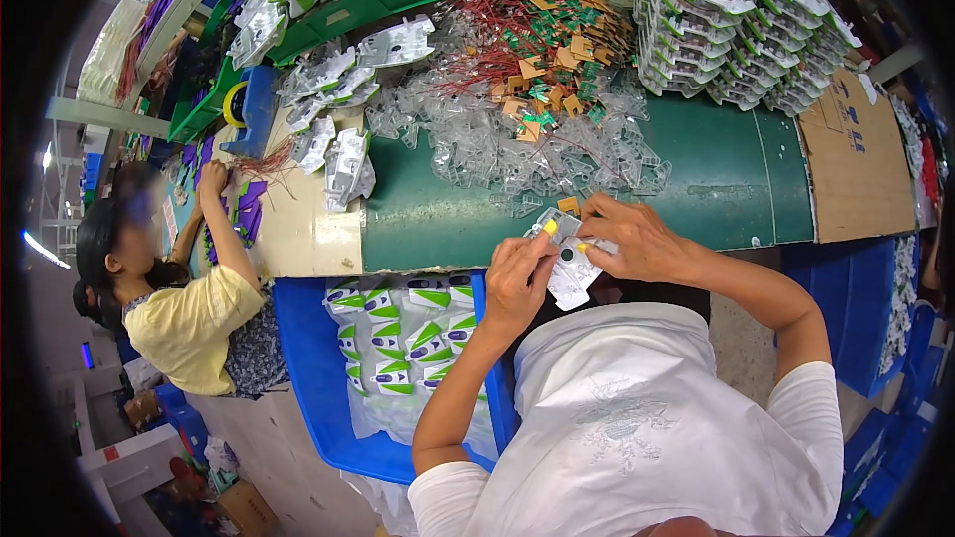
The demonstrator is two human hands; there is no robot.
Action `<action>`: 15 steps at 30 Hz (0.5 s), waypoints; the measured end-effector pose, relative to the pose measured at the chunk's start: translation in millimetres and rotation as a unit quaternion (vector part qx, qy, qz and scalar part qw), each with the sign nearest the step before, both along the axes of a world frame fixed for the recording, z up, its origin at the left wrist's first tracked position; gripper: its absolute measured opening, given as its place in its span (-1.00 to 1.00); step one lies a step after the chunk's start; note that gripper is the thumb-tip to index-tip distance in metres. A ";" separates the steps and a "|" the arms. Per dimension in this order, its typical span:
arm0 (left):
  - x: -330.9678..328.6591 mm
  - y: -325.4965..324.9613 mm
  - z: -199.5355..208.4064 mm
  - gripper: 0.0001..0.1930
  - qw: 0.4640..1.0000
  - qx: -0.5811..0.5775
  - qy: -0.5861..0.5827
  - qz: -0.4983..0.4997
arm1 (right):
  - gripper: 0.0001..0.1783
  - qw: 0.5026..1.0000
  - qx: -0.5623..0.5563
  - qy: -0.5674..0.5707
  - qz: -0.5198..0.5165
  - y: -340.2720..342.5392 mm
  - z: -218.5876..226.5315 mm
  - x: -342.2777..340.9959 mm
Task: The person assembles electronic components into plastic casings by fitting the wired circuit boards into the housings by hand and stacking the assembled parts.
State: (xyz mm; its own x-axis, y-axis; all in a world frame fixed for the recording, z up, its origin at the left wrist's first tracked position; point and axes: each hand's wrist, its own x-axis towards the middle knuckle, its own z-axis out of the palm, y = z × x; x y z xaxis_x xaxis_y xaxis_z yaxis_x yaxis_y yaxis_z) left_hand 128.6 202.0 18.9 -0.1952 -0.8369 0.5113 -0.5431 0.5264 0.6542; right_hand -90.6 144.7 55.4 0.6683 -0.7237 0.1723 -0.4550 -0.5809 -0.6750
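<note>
Between my hands, at the table's front edge, is a white plastic housing (572,281) with a dark round spot in its middle. My left hand (518,281) is closed on its left side, the yellow-covered fingertip lying over the upper part. My right hand (637,241) is closed at the upper right of the housing, with yellow on a fingertip too. Whatever its fingers pinch, if anything, is hidden. A small tan piece (568,206) shows just beyond the housing. Past my hands lies a spread of clear plastic parts (497,154).
Green boards with red wires and tan pieces (547,40) are heaped behind. Stacked white housings (696,25) stand far right, beside cardboard (856,159). Loose housings (348,164) lie left. A blue bin (318,403) holds finished-looking units. A co-worker (194,308) works at left.
</note>
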 end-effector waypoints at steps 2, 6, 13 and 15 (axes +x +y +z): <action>1.1 -2.4 -0.4 -0.34 1.000 0.009 -0.003 -0.017 | -0.73 1.000 0.009 0.015 0.010 2.0 9.6 -5.6; 2.3 -10.8 3.9 -0.29 0.995 0.064 0.023 -0.070 | -0.77 0.999 -0.016 0.032 0.022 5.2 10.6 -4.5; 6.0 -16.0 19.7 -0.28 0.984 0.105 -0.064 -0.132 | -0.79 0.993 0.096 -0.060 0.036 2.6 35.6 -9.9; 5.6 -15.4 19.1 -0.27 0.984 0.104 -0.064 -0.130 | -0.74 0.972 0.183 -0.137 0.056 5.0 40.9 -11.1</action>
State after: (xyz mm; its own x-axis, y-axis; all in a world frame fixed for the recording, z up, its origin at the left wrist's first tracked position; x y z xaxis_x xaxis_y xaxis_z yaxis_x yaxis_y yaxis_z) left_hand 134.1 186.6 38.0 -0.4673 -0.8346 0.2918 -0.4926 0.5198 0.6980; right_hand -101.8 149.6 96.3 0.7114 -0.6958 0.0986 -0.1779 -0.3141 -0.9326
